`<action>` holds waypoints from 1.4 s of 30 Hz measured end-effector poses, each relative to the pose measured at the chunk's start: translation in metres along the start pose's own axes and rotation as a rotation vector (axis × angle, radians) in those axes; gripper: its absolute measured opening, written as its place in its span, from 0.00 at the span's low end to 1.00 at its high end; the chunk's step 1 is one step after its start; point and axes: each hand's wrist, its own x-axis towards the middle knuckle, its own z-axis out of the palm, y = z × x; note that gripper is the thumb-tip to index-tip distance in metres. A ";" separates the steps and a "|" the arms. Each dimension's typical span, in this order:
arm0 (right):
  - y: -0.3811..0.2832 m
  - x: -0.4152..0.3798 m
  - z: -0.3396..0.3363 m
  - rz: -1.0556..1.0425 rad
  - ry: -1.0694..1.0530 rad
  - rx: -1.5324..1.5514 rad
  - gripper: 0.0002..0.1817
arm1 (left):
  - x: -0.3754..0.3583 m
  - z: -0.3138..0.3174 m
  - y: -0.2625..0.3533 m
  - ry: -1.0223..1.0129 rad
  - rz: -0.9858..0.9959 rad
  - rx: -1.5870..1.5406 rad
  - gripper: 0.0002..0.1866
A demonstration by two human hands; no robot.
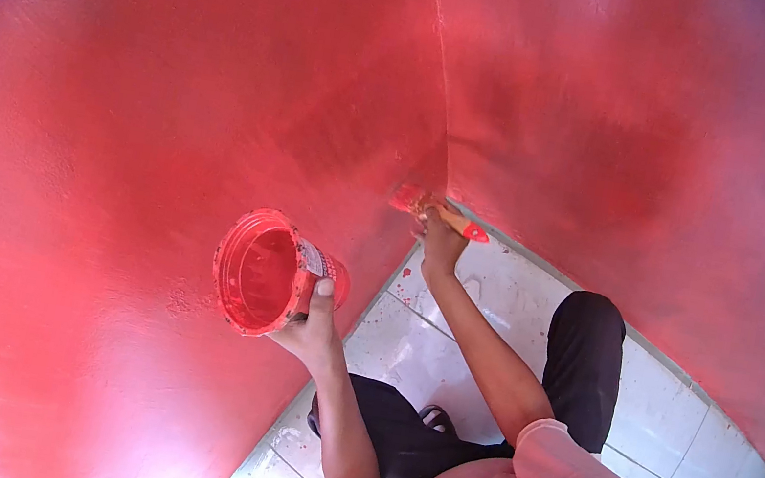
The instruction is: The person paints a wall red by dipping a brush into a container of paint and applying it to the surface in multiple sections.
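Observation:
My left hand (pixel 315 328) grips a paint tub (pixel 261 272) from below and the side, thumb along its label. The tub is tilted with its mouth toward me, its rim and inside coated in red paint. My right hand (pixel 442 244) is closed around a paintbrush (pixel 453 218) with a wooden, red-tipped handle. Red paint covers the brush's bristles, which lie against or very close to the left red wall (pixel 226 97), low down near the corner.
A second red wall (pixel 636 129) meets the first at a corner line. Below them lies a white tiled floor (pixel 407 342) with red paint drips (pixel 407 272) near the corner. My bent knee (pixel 584 358) is close to the right wall.

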 end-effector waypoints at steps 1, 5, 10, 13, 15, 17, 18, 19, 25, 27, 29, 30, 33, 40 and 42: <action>-0.006 -0.001 0.003 -0.012 -0.019 0.015 0.18 | 0.000 -0.002 -0.002 -0.008 -0.009 0.012 0.30; -0.116 -0.028 0.113 -0.218 -0.228 0.178 0.18 | 0.004 -0.013 -0.012 -0.039 -0.025 0.056 0.30; -0.192 -0.048 0.141 -0.337 -0.390 0.399 0.18 | 0.004 -0.011 -0.008 -0.048 -0.018 0.080 0.30; -0.097 -0.027 0.090 -0.163 -0.244 0.201 0.17 | 0.002 -0.013 -0.006 -0.051 -0.048 0.089 0.32; -0.022 -0.021 0.039 0.009 -0.078 0.072 0.17 | 0.002 -0.011 -0.005 -0.043 -0.055 0.079 0.33; 0.025 -0.021 -0.011 0.107 0.021 0.052 0.18 | 0.001 -0.010 -0.001 -0.036 -0.036 0.054 0.34; 0.022 -0.021 -0.012 0.088 0.014 0.030 0.18 | 0.002 -0.009 -0.001 -0.032 -0.027 0.043 0.34; 0.015 -0.024 -0.010 0.069 0.006 0.007 0.19 | 0.003 -0.010 -0.003 -0.037 -0.028 0.042 0.34; -0.129 -0.054 0.114 -0.220 -0.390 0.207 0.19 | 0.002 -0.014 -0.002 -0.028 -0.060 0.099 0.36; -0.173 -0.067 0.136 -0.325 -0.495 0.283 0.19 | 0.001 -0.012 0.000 -0.012 -0.070 0.114 0.37; -0.183 -0.072 0.140 -0.346 -0.554 0.343 0.20 | 0.001 -0.012 -0.002 -0.016 -0.074 0.085 0.37; -0.171 -0.070 0.134 -0.300 -0.525 0.312 0.20 | 0.001 -0.013 -0.002 -0.019 -0.077 0.072 0.37; -0.073 -0.046 0.083 -0.107 -0.411 0.157 0.20 | 0.001 -0.016 -0.002 -0.015 -0.110 0.095 0.38; 0.055 -0.038 -0.045 0.124 -0.060 -0.045 0.23 | 0.002 -0.023 -0.005 -0.027 -0.039 0.103 0.36; 0.008 -0.050 0.008 0.103 -0.131 0.086 0.24 | 0.002 -0.027 -0.006 -0.033 -0.028 0.140 0.35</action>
